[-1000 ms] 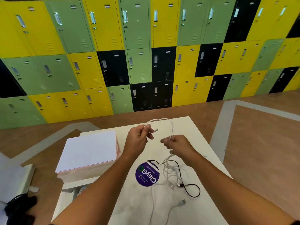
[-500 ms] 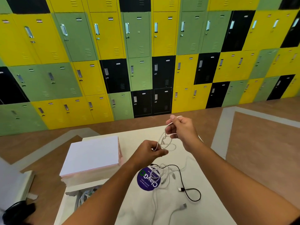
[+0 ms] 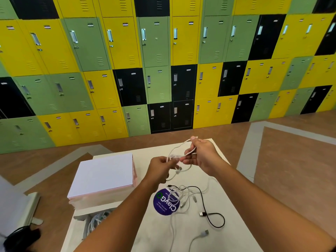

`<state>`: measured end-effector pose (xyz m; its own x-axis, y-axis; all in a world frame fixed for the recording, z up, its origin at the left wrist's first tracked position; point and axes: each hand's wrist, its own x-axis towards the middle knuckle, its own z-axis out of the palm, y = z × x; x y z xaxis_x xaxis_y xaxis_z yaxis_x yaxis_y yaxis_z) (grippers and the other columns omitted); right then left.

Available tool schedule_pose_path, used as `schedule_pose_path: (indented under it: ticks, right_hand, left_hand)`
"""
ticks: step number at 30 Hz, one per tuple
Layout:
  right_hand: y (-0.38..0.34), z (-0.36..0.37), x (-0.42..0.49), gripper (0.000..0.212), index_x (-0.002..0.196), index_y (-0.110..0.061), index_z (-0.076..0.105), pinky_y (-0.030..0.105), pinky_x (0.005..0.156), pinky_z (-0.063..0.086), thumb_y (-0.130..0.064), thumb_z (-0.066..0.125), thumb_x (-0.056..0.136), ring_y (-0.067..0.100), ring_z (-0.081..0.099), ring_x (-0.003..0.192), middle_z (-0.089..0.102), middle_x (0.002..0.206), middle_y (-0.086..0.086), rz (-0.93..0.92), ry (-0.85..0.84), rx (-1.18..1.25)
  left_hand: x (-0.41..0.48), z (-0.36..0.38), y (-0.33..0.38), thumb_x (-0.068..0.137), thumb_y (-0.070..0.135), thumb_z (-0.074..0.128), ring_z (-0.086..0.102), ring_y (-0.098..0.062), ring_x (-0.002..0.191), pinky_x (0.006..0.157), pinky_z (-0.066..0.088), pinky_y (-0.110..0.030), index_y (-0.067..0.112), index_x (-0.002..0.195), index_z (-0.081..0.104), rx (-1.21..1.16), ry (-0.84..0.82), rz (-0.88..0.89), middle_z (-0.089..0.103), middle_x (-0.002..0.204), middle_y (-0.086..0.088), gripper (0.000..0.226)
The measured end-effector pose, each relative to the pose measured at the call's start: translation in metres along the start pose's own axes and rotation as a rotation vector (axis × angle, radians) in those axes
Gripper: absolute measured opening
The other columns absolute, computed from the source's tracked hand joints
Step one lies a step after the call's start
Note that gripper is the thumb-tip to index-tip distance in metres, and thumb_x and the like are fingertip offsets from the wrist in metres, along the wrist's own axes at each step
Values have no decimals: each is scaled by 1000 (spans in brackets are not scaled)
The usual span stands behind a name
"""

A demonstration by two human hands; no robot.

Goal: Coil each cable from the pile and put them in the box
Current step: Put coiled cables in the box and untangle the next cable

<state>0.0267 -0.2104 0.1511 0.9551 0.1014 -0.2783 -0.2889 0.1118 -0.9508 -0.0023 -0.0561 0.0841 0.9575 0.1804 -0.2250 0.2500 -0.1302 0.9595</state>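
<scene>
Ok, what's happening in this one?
A person is coiling a white cable above a white table. The left hand pinches the gathered loops, and the right hand grips the next stretch of it. Below them a pile of loose cables, among them a black USB cable, lies on the table, partly over a purple sticker. The open box at the near left already holds some white cables.

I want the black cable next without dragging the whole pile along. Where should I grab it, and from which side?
Probably the black cable near its USB plug, from above on the right side: that end and its loop lie flat on bare table, apart from the white cables, while its far end runs into their tangle.
</scene>
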Motion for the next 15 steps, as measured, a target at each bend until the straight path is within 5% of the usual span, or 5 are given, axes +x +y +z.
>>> schedule_pose_path:
  ticks: [2, 5, 9, 13, 15]
  right_hand:
    - [1, -1, -1, 38, 83, -6, 48, 32, 48, 56, -34, 40, 108, 36, 71, 60, 65, 69, 19, 18, 0, -33]
    - [-2, -7, 3, 39, 79, -12, 51, 24, 42, 42, -38, 41, 107, 23, 58, 45, 60, 58, 10, -16, 82, -118]
    - [-16, -18, 9, 42, 73, -14, 54, 21, 43, 27, -40, 47, 104, 16, 35, 40, 40, 47, 0, 0, 127, -116]
    - [-25, -19, 7, 32, 78, -9, 64, 25, 47, 37, -32, 57, 100, 18, 44, 43, 42, 52, 1, 29, 77, -197]
    - [-23, -20, 7, 23, 84, -8, 67, 24, 46, 35, -25, 59, 98, 17, 42, 42, 41, 52, 1, 2, 85, -233]
  left_hand:
    - [1, -1, -4, 88, 13, 72, 39, -11, 45, 45, 29, -22, 9, 85, 76, 11, 27, 6, 73, 75, -8, 6]
    - [6, -8, -15, 89, 1, 66, 52, -5, 47, 46, 36, -20, 9, 81, 75, 97, 100, 24, 75, 77, -5, 14]
    - [12, -22, -36, 92, 7, 67, 68, -21, 75, 59, 50, -26, 12, 77, 71, 358, 198, 23, 73, 78, -4, 16]
    - [14, -28, -46, 87, 13, 76, 69, -20, 77, 65, 55, -30, 11, 86, 73, 391, 136, 1, 73, 81, -4, 4]
    - [14, -28, -45, 82, 16, 82, 69, -17, 80, 69, 56, -30, 11, 98, 71, 369, 92, 24, 73, 89, -2, 20]
